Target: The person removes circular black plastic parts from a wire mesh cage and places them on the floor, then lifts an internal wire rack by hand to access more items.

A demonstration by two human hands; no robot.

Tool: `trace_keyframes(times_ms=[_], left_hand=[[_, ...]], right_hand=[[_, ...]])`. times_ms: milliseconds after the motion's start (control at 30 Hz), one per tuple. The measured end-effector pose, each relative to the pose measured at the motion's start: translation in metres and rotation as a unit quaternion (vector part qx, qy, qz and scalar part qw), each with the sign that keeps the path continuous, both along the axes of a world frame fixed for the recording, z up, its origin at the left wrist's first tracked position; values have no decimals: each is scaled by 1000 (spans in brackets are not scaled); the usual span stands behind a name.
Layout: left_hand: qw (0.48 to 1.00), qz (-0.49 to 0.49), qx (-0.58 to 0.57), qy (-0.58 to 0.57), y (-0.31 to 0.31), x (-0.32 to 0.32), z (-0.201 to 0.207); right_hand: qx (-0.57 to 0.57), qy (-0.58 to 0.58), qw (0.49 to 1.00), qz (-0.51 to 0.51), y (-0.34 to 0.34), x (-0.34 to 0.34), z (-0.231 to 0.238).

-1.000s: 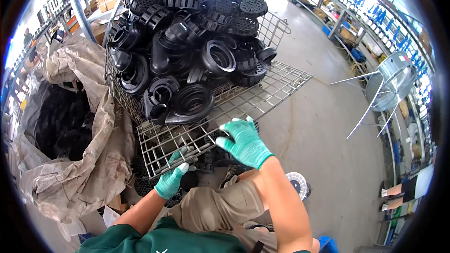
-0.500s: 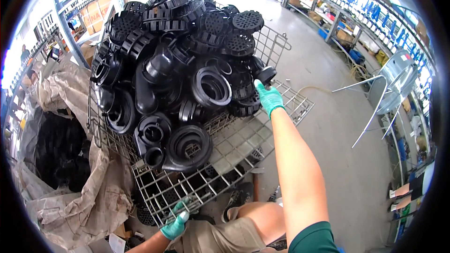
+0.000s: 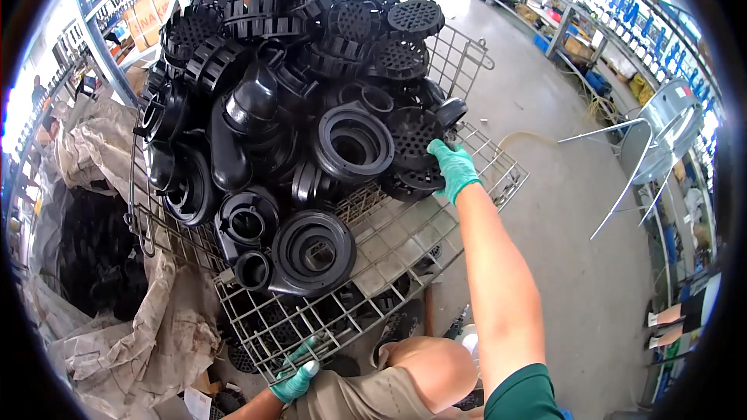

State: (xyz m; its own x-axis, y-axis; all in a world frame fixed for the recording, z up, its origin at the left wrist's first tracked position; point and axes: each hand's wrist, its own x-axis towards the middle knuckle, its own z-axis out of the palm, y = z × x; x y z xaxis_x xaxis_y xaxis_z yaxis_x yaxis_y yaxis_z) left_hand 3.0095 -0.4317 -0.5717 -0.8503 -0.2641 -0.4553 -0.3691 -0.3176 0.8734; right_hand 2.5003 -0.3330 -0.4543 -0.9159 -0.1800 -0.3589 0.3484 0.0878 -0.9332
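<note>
A wire mesh basket [image 3: 405, 253] bears a heap of black plastic parts. My left hand [image 3: 296, 381], in a green glove, is closed around the near lower edge of its folded-down mesh panel. On the right side of the heap, my gloved right hand [image 3: 454, 169] has its fingers on the rim of a round perforated black strainer [image 3: 415, 138]; its fingertips are partly hidden. Beside that strainer lie a thick black ring housing [image 3: 354, 144] and a small black ring [image 3: 451, 112]. Another round housing [image 3: 313, 252] rests on the lowered panel.
At the left, a crumpled woven sack [image 3: 175, 319] holds more black parts. A metal folding chair [image 3: 661, 136] stands on the right, before shelves [image 3: 599, 0] of blue items. A person's legs [image 3: 668, 327] show at the far right.
My right hand has moved slightly down and right, its fingers shifting from near the small ring to the strainer's rim. The strainer now shows more of its face. My left hand keeps its hold.
</note>
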Motion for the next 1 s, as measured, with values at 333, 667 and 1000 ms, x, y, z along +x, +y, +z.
trace_keyframes(times_ms=[333, 667, 1000], left_hand=[[995, 5, 18, 102, -1, -1, 2], [997, -10, 49, 58, -6, 0, -27], [994, 65, 46, 78, -4, -5, -14]], right_hand=[[-105, 125, 981, -100, 104, -15, 7], [-241, 50, 960, -132, 204, 24, -22], [-288, 56, 940, -173, 361, 93, -143]])
